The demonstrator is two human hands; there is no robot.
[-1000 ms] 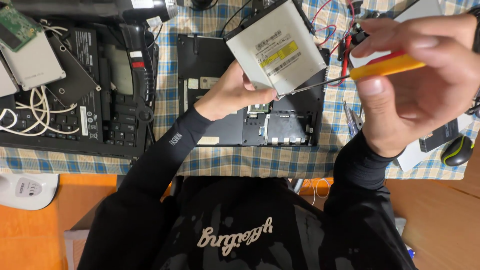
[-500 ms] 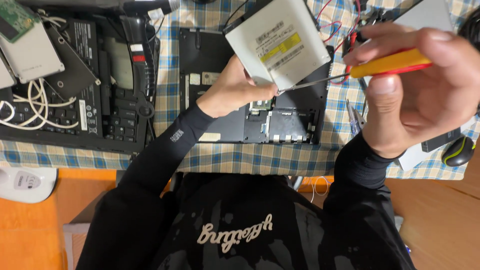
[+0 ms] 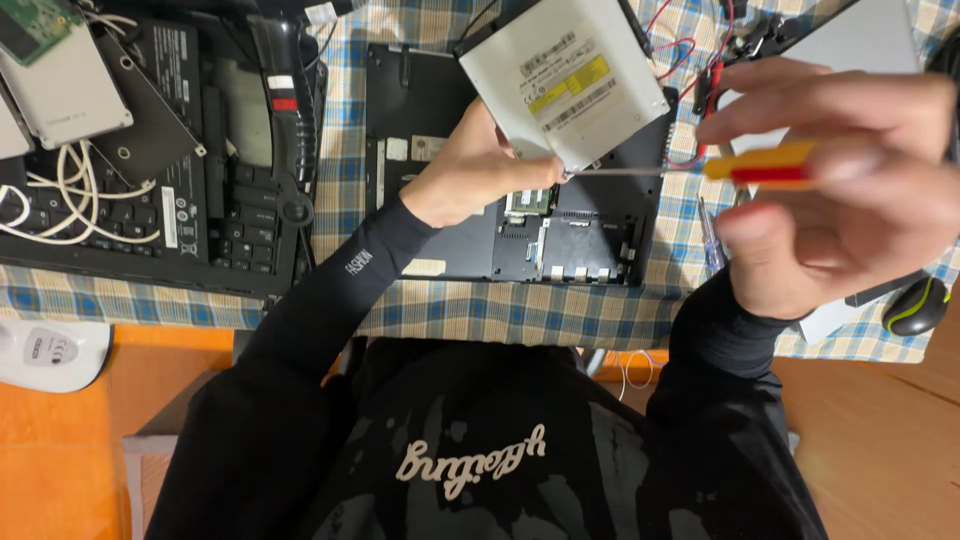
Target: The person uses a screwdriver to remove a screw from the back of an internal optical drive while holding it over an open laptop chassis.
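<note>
While left hand point(image 3: 470, 175) grips the drive point(image 3: 565, 80) by its lower edge, tilted above the laptop base point(image 3: 500, 240) | right hand point(image 3: 840, 190) pinches the screwdriver point(image 3: 760, 168) | tip apparently at drive corner, blurred.

You are looking steeply down from a single head-worn camera, facing past your own chest onto the checked tablecloth point(image 3: 350, 120), sitting close enough that your right hand point(image 3: 840, 190) is filling the frame's right side.
</note>
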